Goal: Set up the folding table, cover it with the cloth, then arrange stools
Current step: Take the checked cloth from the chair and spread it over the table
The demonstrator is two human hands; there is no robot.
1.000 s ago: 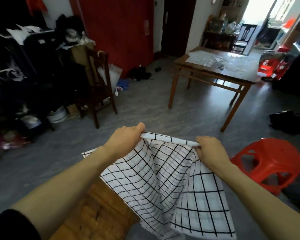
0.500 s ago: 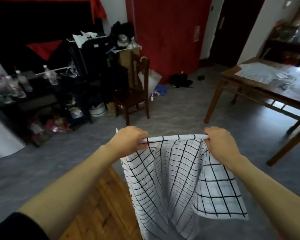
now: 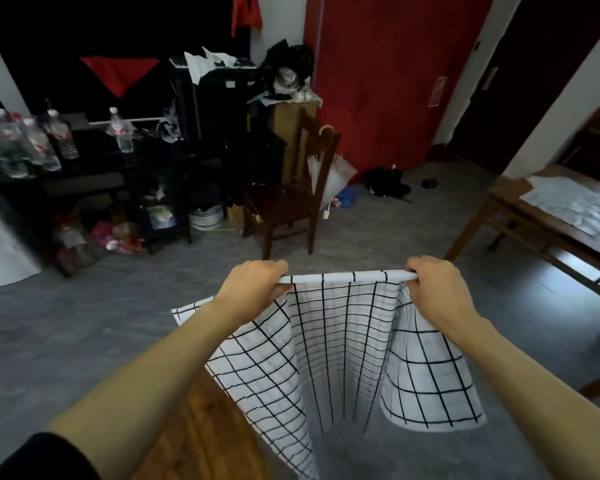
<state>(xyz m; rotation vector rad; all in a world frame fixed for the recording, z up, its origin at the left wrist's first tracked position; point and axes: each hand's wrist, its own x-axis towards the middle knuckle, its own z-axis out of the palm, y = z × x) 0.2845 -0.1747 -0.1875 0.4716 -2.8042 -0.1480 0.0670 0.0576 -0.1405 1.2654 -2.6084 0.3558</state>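
A white cloth with a black grid (image 3: pixel 343 344) hangs in front of me by its top edge, which is stretched taut between my hands. My left hand (image 3: pixel 253 285) grips the edge on the left and my right hand (image 3: pixel 437 289) grips it on the right. The cloth falls in folds below, one corner sticking out left under my forearm. A wooden tabletop (image 3: pixel 201 431) shows low down beneath my left forearm, partly hidden by the cloth and arm. No stool is in view.
A dark wooden chair (image 3: pixel 291 199) stands ahead on the grey floor, an umbrella leaning on it. Cluttered dark shelves with water bottles (image 3: pixel 118 133) fill the left. A large wooden table (image 3: pixel 548 223) with papers stands at the right. A red door is behind.
My view has swung to the left, so the red stool has left the frame and the big table has slid to the right edge. My hands have spread wider apart along the cloth's edge.
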